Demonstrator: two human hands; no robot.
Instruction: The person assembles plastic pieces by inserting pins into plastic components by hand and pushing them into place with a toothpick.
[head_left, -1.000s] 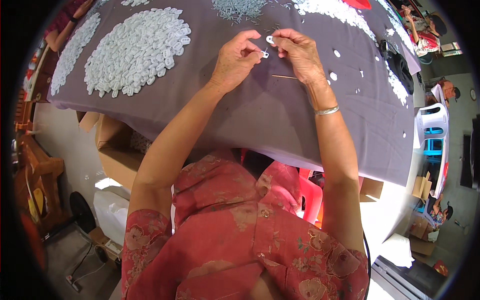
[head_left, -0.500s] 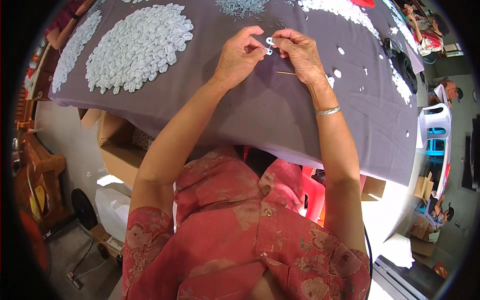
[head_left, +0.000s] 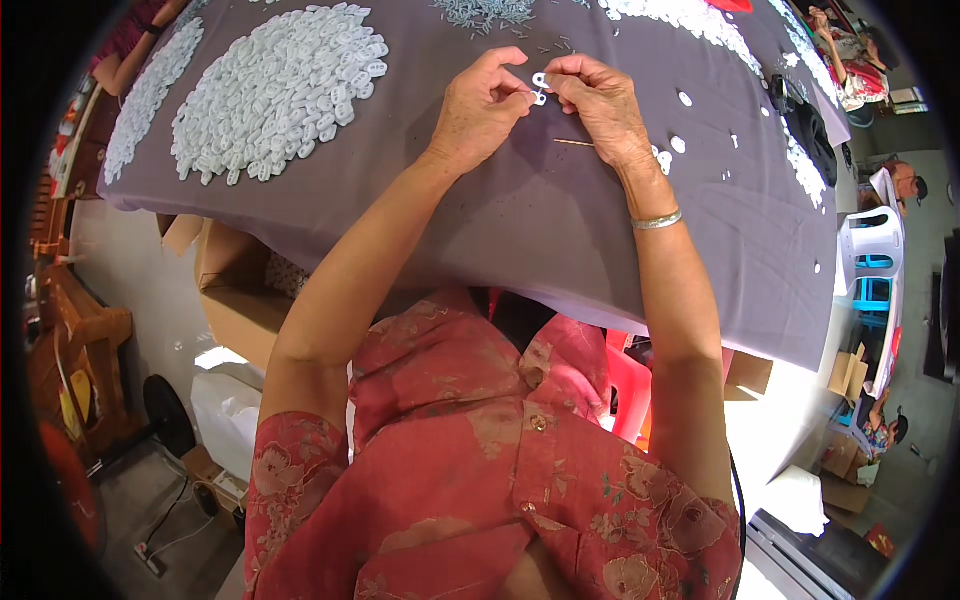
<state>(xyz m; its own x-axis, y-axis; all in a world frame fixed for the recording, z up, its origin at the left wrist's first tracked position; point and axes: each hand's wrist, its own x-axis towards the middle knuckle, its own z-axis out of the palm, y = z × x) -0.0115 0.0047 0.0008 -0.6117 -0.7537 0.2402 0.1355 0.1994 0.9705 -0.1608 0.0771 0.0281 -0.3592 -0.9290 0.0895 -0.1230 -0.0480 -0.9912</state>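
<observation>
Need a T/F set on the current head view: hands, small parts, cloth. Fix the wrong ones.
1. The left hand pinches a small white piece. True.
2. The silver bracelet is on the left arm. False: it is on the right arm.
3. The right hand holds a second white piece. True.
4. The big white pile lies right of both hands. False: it lies left of them.
5. A thin stick lies on the cloth near the right hand. True.
6. The cloth is bright yellow. False: it is greyish purple.

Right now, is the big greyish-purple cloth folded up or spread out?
Spread out: the cloth lies wide and mostly flat, with a pile of small white pieces on it.
</observation>
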